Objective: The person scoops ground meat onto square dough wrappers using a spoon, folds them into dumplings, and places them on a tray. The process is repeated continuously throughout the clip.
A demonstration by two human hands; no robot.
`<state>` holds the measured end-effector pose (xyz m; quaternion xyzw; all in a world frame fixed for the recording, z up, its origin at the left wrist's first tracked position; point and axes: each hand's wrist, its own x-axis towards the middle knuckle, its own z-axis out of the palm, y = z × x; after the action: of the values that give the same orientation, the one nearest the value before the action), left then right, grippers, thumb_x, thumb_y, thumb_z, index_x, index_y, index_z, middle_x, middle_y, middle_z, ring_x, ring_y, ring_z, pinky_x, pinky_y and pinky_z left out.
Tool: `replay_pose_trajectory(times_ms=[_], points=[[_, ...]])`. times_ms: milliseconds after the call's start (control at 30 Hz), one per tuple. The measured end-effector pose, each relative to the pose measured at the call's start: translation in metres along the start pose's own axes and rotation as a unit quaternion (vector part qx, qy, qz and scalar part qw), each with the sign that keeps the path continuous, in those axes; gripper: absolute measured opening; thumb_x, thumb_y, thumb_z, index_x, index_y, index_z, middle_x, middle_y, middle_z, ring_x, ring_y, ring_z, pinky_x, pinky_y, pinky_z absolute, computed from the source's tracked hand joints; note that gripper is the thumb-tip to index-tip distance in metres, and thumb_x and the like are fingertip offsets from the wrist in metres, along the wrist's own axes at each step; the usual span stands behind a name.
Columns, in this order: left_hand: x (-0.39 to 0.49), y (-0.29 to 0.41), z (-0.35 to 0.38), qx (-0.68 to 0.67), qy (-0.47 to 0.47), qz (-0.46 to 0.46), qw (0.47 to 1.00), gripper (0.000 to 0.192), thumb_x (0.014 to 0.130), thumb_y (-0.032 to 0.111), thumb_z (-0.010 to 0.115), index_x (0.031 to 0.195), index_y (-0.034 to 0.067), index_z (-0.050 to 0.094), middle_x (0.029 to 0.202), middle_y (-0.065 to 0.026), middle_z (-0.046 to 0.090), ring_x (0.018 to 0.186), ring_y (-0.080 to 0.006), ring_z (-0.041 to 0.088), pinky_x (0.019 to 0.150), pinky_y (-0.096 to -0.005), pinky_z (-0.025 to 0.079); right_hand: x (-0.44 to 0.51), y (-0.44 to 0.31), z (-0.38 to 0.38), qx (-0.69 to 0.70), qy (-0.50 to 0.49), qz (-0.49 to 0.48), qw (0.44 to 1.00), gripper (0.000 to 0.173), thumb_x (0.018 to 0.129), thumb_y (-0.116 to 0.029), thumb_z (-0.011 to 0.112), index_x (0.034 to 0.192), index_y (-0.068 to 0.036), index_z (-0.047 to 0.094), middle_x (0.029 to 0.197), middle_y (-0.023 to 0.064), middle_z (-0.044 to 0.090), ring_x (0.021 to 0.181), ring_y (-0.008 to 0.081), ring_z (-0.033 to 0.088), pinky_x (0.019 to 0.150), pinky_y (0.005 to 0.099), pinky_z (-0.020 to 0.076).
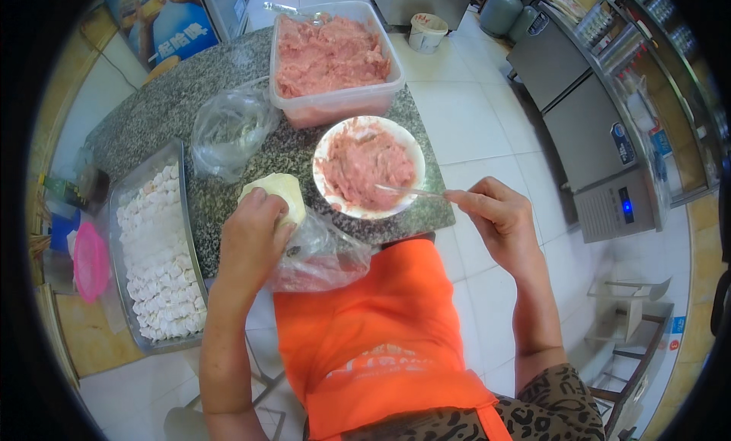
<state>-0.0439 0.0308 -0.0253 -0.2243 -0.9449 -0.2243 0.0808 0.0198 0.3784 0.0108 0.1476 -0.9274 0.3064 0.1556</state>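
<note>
My left hand (255, 230) holds a stack of pale yellow dough wrappers (285, 193) above a clear plastic bag (328, 258) at the counter's front edge. Between the fingers of my right hand (497, 215) is the end of a thin, flat stick (414, 191), its tip resting on pink minced meat (365, 161). A white bowl (421, 158) holds that mince near the counter's right corner. To the left, a metal tray (184, 212) carries rows of white, flour-dusted wrapped dumplings (163, 270).
Behind the bowl, a plastic tub (342, 104) is heaped with mince, a metal utensil handle (281, 8) on its rim. Another plastic bag (231, 127) lies on the granite counter (154, 110). A pink basket (91, 262) stands beyond the tray. Steel cabinets (588, 115) line the right.
</note>
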Motion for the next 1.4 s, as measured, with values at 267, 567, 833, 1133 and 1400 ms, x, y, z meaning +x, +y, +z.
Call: replay_pose_trajectory(times_ms=[267,567,833,1133,1400], points=[[-0.008,-0.003,0.022,0.017,0.115,0.025,0.993,0.01,0.085,0.006,0.069,0.093,0.005,0.064,0.089,-0.0131,0.061,0.082,-0.0326,0.064,0.07,-0.0453,0.051,0.016,0.016,0.001,0.035,-0.074,-0.018,0.996,0.038,0.076,0.01,0.07,0.107,-0.011,0.077,0.075,0.0086,0.06,0.065,0.026,0.061,0.058,0.0365,0.0477],[-0.028,-0.026,-0.011,-0.76,0.262,-0.268,0.531,0.044,0.104,0.026,0.05,0.133,-0.007,0.053,0.133,-0.0195,0.062,0.124,-0.0322,0.06,0.108,-0.046,0.046,0.019,0.01,-0.003,0.023,-0.105,0.009,0.994,0.034,0.08,0.01,0.068,0.107,-0.009,0.077,0.075,0.0115,0.063,0.065,0.0273,0.062,0.059,0.038,0.0489],[-0.043,0.017,0.01,-0.907,0.049,-0.221,0.356,0.052,0.108,0.022,0.037,0.15,-0.009,0.033,0.147,-0.0282,0.048,0.137,-0.0419,0.049,0.117,-0.055,0.038,0.017,-0.007,-0.014,0.076,-0.144,0.103,0.981,0.033,0.085,0.013,0.06,0.108,-0.005,0.076,0.078,0.0134,0.068,0.069,0.0228,0.066,0.065,0.033,0.0535],[-0.048,0.073,0.029,-0.882,0.096,-0.295,0.355,0.055,0.109,0.033,0.035,0.147,-0.006,0.038,0.14,-0.0271,0.054,0.132,-0.043,0.052,0.115,-0.0554,0.038,-0.025,-0.057,0.033,0.214,-0.072,0.064,0.972,0.045,0.082,0.018,0.058,0.119,-0.004,0.073,0.083,0.0107,0.063,0.072,0.0203,0.061,0.066,0.0295,0.0507],[-0.056,0.056,-0.004,-0.857,0.158,-0.235,0.43,0.025,0.102,0.017,0.044,0.116,0.001,0.057,0.098,-0.0094,0.061,0.09,-0.02,0.061,0.086,-0.0368,0.05,-0.035,-0.091,0.061,0.226,-0.068,-0.022,0.972,0.048,0.079,0.018,0.06,0.119,-0.006,0.074,0.084,0.0118,0.062,0.075,0.02,0.062,0.062,0.0284,0.0479]])
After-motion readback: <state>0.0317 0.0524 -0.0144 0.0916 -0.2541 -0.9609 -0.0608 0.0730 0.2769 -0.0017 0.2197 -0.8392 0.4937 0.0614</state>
